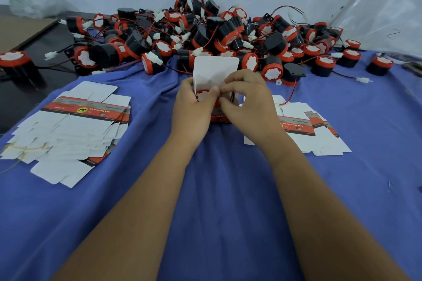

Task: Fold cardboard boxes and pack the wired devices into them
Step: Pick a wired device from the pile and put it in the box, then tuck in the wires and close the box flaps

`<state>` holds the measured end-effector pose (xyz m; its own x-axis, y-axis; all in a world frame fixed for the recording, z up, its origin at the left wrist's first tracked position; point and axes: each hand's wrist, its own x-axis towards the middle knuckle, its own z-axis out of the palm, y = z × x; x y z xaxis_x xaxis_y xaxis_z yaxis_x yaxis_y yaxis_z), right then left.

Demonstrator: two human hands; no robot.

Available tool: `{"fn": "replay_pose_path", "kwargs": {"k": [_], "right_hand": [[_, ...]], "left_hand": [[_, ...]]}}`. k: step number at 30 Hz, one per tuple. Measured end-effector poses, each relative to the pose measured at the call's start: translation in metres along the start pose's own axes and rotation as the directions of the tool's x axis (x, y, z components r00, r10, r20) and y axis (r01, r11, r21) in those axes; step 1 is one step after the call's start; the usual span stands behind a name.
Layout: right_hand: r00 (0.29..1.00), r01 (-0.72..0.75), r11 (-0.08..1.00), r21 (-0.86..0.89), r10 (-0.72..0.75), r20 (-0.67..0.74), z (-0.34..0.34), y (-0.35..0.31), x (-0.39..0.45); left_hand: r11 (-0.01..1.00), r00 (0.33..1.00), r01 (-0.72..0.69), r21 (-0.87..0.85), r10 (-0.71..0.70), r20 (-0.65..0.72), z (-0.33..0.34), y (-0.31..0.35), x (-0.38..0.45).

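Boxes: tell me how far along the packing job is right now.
Done: no closed box shows anywhere. In hand: the left hand and right hand hold one box, its flap up, with a device going into it. Left: a big pile of devices behind, and flat boxes stacked on the left and right.

the near half of the desk (pixel 223 201) is bare blue cloth — open room on both sides of the forearms. to the left a spread of flat boxes (pixel 68 130) covers the cloth; to the right a smaller spread (pixel 303 134) lies just beside the right hand (pixel 246 100). the far edge is blocked by a heap of devices (pixel 205 36) with loose wires, reaching close behind the box (pixel 214 73) both hands hold. a strip of cloth between left hand (pixel 194 105) and left spread stays passable.
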<state>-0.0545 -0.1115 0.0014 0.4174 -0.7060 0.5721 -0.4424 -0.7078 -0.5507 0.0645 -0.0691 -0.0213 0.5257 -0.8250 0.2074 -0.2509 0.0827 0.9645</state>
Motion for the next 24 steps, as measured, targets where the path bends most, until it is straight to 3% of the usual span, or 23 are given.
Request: {"fn": "replay_pose_path", "kwargs": {"k": [5, 11, 17, 24], "right_hand": [[0.991, -0.133, 0.974, 0.183, 0.133, 0.008, -0.0026, -0.0034, -0.0006], [0.993, -0.111, 0.977, 0.183, 0.114, -0.006, -0.0035, -0.0037, -0.0036], [0.944, -0.229, 0.849, 0.476, 0.312, -0.103, -0.0038, -0.0005, -0.0007], [0.959, -0.202, 0.869, 0.452, 0.270, -0.090, 0.0053, 0.0029, -0.0004]], "left_hand": [[0.999, 1.000, 0.028, -0.024, -0.028, 0.003, -0.0011, -0.0022, 0.0030], [0.998, 0.999, 0.043, -0.036, -0.043, -0.004, -0.0003, -0.0035, 0.0044], [0.993, 0.997, 0.072, -0.090, -0.075, -0.032, -0.0003, -0.0028, 0.0067], [0.999, 1.000, 0.029, -0.028, -0.029, -0.005, -0.0009, -0.0003, 0.0049]]}}
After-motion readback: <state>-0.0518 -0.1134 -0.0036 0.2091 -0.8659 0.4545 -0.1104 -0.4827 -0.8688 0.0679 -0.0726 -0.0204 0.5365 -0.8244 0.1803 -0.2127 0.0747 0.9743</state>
